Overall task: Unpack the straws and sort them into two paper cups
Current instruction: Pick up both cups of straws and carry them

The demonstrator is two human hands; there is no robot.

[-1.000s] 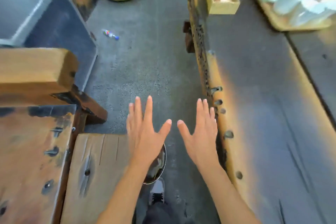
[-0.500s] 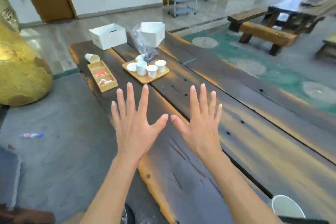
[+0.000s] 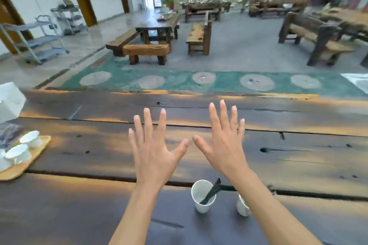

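Observation:
Two white paper cups stand on the dark wooden table [image 3: 298, 157] near its front. The left cup [image 3: 202, 198] holds dark straws [image 3: 212, 191] leaning to the right. The second cup [image 3: 242, 207] is largely hidden behind my right forearm. My left hand [image 3: 155, 149] and my right hand [image 3: 224, 141] are raised side by side above the table, palms down, fingers spread, thumbs almost touching. Neither hand holds anything. Both hover beyond the cups, apart from them.
A wooden tray [image 3: 25, 162] with small white teacups [image 3: 19, 152] sits at the table's left edge, with a white box [image 3: 10, 101] behind it. Past the table lie a green floor strip, wooden benches [image 3: 146, 50] and metal carts [image 3: 36, 40].
The view has swung from the floor beside the table, along the table, to facing across it. The two cups have come into view. My hands stay spread and empty.

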